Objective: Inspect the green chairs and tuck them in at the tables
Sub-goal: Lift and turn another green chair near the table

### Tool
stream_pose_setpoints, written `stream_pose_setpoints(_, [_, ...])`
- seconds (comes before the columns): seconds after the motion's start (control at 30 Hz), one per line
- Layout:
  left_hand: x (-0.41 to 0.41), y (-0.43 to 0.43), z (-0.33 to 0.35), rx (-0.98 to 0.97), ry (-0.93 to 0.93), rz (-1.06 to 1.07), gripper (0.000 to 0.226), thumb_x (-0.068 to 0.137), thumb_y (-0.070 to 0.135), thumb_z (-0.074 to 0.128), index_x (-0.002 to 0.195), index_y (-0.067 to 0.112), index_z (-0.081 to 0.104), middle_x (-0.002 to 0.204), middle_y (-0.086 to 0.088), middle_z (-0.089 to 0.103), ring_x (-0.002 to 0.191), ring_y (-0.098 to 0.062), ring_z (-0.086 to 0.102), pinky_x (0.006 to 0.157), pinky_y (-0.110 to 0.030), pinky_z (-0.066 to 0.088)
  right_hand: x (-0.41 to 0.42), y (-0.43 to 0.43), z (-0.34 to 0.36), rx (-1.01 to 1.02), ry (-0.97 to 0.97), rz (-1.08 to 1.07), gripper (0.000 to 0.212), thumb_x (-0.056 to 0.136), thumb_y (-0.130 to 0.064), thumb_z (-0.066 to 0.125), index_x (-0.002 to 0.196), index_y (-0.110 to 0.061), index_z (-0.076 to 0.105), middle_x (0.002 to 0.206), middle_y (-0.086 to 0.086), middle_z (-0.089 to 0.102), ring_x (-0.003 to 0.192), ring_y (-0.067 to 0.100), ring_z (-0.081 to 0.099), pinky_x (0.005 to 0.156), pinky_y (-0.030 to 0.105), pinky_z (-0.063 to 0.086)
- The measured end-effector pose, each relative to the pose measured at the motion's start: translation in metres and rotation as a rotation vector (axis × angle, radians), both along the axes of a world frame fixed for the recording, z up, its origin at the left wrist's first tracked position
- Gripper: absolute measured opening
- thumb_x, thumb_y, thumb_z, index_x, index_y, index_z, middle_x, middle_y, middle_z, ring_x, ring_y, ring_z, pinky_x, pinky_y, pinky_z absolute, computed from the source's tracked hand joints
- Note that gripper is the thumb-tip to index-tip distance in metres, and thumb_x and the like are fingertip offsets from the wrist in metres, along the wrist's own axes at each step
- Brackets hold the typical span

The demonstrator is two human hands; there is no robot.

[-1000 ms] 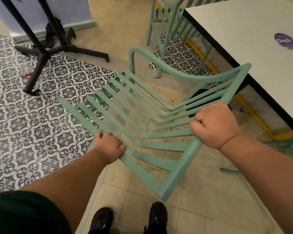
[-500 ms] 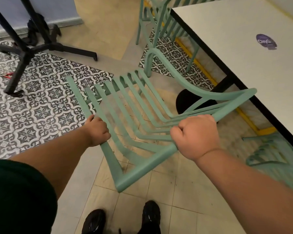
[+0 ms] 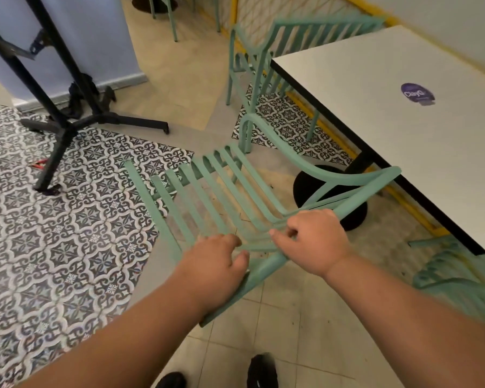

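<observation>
A green slatted chair [image 3: 230,191] tilts in front of me, its seat facing up and to the left. My left hand [image 3: 216,264] rests over the chair's near corner with fingers curled on the frame. My right hand [image 3: 311,242] grips the top rail of the backrest. The white table [image 3: 389,113] with a dark edge stands to the right, its round black base [image 3: 331,197] just behind the chair. A second green chair [image 3: 266,63] stands tucked at the table's far end. A third green chair [image 3: 465,281] shows blurred at the right edge.
A black cross-foot table stand [image 3: 67,121] is on the patterned tiles at the left. A purple sticker [image 3: 417,93] lies on the tabletop. A pale blue wall [image 3: 95,37] is behind the stand. My shoes [image 3: 261,371] are on beige tiles below.
The chair swung right, toward the table. My left hand slid from the side rail to the near corner, close to my right hand, which loosened from a tight fist.
</observation>
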State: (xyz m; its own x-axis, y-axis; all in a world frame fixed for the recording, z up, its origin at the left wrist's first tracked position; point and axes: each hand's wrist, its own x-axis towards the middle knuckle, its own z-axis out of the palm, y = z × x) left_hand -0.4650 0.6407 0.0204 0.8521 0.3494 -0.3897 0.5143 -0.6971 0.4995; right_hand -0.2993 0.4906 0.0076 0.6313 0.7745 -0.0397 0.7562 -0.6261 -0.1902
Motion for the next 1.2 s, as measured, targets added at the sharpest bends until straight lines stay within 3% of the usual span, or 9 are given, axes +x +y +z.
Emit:
stream_pose_setpoints(0.07, [-0.003, -0.020, 0.015, -0.029, 0.030, -0.019, 0.047, 0.100, 0.057, 0.035, 0.127, 0.026, 0.058, 0.122, 0.000, 0.062, 0.112, -0.021, 0.056, 0.093, -0.040, 0.048, 0.013, -0.008, 0.005, 0.025, 0.013, 0.059, 0.066, 0.077, -0.082, 0.038, 0.061, -0.023, 0.063, 0.063, -0.009, 0.054, 0.070, 0.014, 0.053, 0.076, 0.034, 0.038])
stream_pose_setpoints(0.13, [-0.006, -0.037, 0.023, -0.045, 0.057, -0.056, 0.044, 0.097, 0.063, 0.036, 0.114, 0.028, 0.056, 0.105, 0.003, 0.060, 0.095, -0.019, 0.059, 0.080, -0.039, 0.050, 0.033, -0.016, 0.008, -0.043, -0.025, 0.125, 0.079, 0.071, -0.095, 0.035, 0.073, -0.025, 0.071, 0.073, -0.010, 0.060, 0.083, 0.015, 0.055, 0.084, 0.035, 0.042])
stream_pose_setpoints(0.2, [-0.007, -0.050, 0.021, 0.062, 0.104, -0.104, 0.037, 0.096, 0.061, 0.043, 0.111, 0.028, 0.047, 0.098, 0.005, 0.058, 0.087, -0.018, 0.057, 0.073, -0.038, 0.049, 0.056, -0.022, 0.014, -0.148, -0.044, 0.132, 0.097, 0.058, -0.109, 0.022, 0.079, -0.028, 0.073, 0.081, -0.011, 0.063, 0.092, 0.015, 0.055, 0.092, 0.036, 0.042])
stream_pose_setpoints(0.27, [-0.005, -0.055, 0.011, 0.179, 0.123, -0.115, 0.023, 0.100, 0.043, 0.048, 0.115, 0.026, 0.041, 0.097, 0.003, 0.058, 0.081, -0.020, 0.056, 0.068, -0.038, 0.050, 0.074, -0.026, 0.021, -0.260, -0.045, 0.130, 0.108, 0.045, -0.113, 0.010, 0.075, -0.028, 0.071, 0.079, -0.011, 0.062, 0.087, 0.014, 0.056, 0.087, 0.036, 0.044])
stream_pose_setpoints(0.33, [-0.001, -0.055, 0.001, 0.207, 0.126, -0.096, 0.012, 0.102, 0.025, 0.047, 0.110, 0.026, 0.038, 0.087, 0.003, 0.056, 0.072, -0.020, 0.055, 0.061, -0.039, 0.048, 0.082, -0.028, 0.024, -0.317, -0.038, 0.153, 0.109, 0.040, -0.114, 0.007, 0.068, -0.025, 0.065, 0.073, -0.008, 0.059, 0.075, 0.014, 0.056, 0.071, 0.034, 0.040])
stream_pose_setpoints(0.47, [-0.001, -0.052, -0.012, 0.223, 0.093, -0.093, 0.012, 0.101, 0.020, 0.047, 0.103, 0.027, 0.037, 0.075, 0.006, 0.049, 0.059, -0.015, 0.047, 0.056, -0.038, 0.044, 0.079, -0.026, 0.023, -0.316, -0.062, 0.179, 0.113, 0.034, -0.113, 0.002, 0.064, -0.022, 0.060, 0.069, -0.006, 0.055, 0.067, 0.011, 0.053, 0.062, 0.033, 0.027])
stream_pose_setpoints(0.7, [-0.005, -0.040, -0.012, 0.255, 0.078, -0.141, 0.011, 0.102, 0.022, 0.044, 0.112, 0.026, 0.043, 0.076, 0.007, 0.050, 0.059, -0.015, 0.047, 0.056, -0.036, 0.043, 0.073, -0.024, 0.023, -0.276, -0.042, 0.157, 0.108, 0.030, -0.113, 0.000, 0.059, -0.024, 0.053, 0.065, -0.006, 0.053, 0.066, 0.011, 0.054, 0.060, 0.031, 0.022])
stream_pose_setpoints(0.87, [-0.008, -0.015, -0.007, 0.262, 0.057, -0.172, 0.006, 0.101, 0.030, 0.044, 0.107, 0.028, 0.044, 0.080, 0.006, 0.056, 0.069, -0.019, 0.059, 0.066, -0.039, 0.056, 0.061, -0.015, 0.020, -0.255, -0.022, 0.095, 0.103, 0.029, -0.115, 0.004, 0.055, -0.023, 0.044, 0.058, -0.006, 0.047, 0.058, 0.013, 0.051, 0.055, 0.032, 0.026])
stream_pose_setpoints(1.2, [-0.014, 0.025, -0.007, 0.314, 0.011, -0.256, 0.007, 0.100, 0.035, 0.046, 0.098, 0.031, 0.040, 0.076, 0.007, 0.051, 0.066, -0.015, 0.056, 0.063, -0.034, 0.052, 0.038, 0.003, 0.020, -0.267, -0.060, 0.032, 0.105, 0.032, -0.113, -0.008, 0.058, -0.023, 0.040, 0.059, -0.006, 0.049, 0.060, 0.015, 0.053, 0.058, 0.034, 0.026])
